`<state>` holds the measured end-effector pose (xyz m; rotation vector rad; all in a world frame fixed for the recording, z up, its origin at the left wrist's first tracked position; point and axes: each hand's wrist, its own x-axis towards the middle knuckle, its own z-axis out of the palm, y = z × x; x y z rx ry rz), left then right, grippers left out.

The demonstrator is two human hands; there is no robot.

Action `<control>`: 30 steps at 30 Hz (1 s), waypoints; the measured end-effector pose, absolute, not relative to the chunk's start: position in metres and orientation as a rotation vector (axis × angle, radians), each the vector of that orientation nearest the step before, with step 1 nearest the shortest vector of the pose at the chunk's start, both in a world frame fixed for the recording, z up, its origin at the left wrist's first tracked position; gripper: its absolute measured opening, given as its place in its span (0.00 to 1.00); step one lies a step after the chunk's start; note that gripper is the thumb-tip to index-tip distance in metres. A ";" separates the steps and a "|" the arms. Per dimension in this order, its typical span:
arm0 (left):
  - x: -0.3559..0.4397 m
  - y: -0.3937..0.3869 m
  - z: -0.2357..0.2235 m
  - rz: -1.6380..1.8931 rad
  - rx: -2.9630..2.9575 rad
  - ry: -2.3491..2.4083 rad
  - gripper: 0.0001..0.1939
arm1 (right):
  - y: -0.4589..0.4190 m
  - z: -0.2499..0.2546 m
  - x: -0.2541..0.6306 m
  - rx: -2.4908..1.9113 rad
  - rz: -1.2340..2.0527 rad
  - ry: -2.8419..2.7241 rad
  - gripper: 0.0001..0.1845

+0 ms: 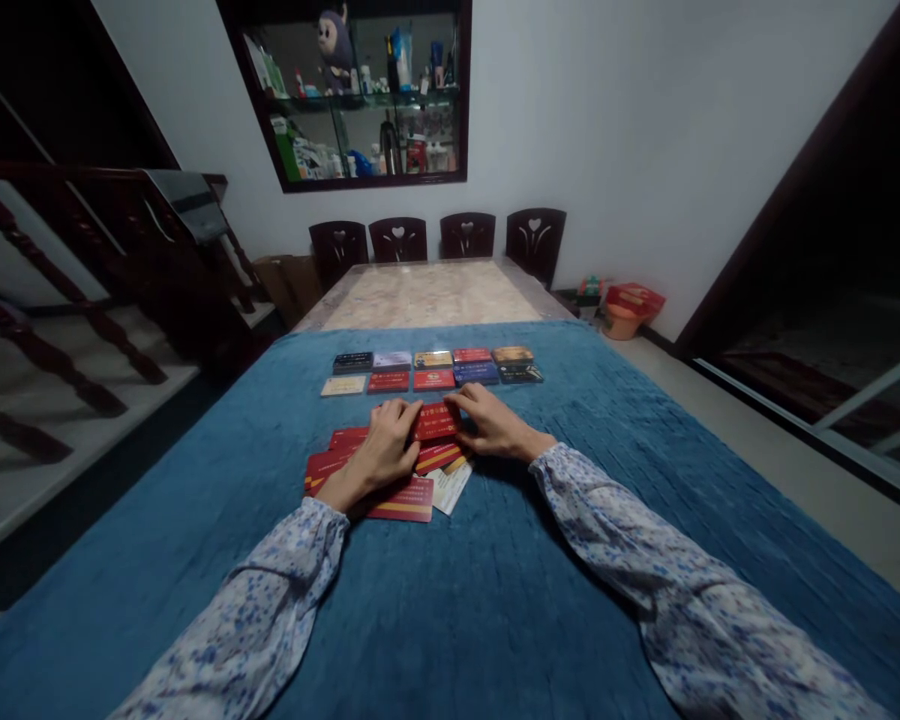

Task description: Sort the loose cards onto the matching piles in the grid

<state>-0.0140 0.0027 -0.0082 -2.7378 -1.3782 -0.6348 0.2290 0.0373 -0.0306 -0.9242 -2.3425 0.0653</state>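
Observation:
Between both hands a red card with pale print is held by its two ends, tilted up toward me. My left hand grips its left end, the fingers bent over it. At the right end my right hand pinches it between thumb and fingers. Under and around my hands lies a loose heap of red cards with gold stripes, and a whitish card sticks out of it. Beyond the hands, several cards are laid in two rows, among them a blue card and a cream card.
A blue cloth covers the near part of the table; its bare marbled top shows beyond. Several dark chairs stand at the far end. An orange bin sits on the floor at right, and a wooden railing runs along the left.

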 end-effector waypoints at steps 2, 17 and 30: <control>-0.015 0.003 -0.008 -0.636 -2.758 -1.377 0.31 | 0.039 -0.031 0.230 -0.923 0.092 -2.343 0.32; -0.016 0.011 -0.007 -0.609 -2.855 -1.335 0.25 | 0.031 -0.013 0.244 -0.951 0.193 -2.468 0.29; -0.005 0.038 0.013 -0.514 -2.875 -1.255 0.23 | 0.057 -0.012 0.257 -0.973 -0.155 -2.486 0.28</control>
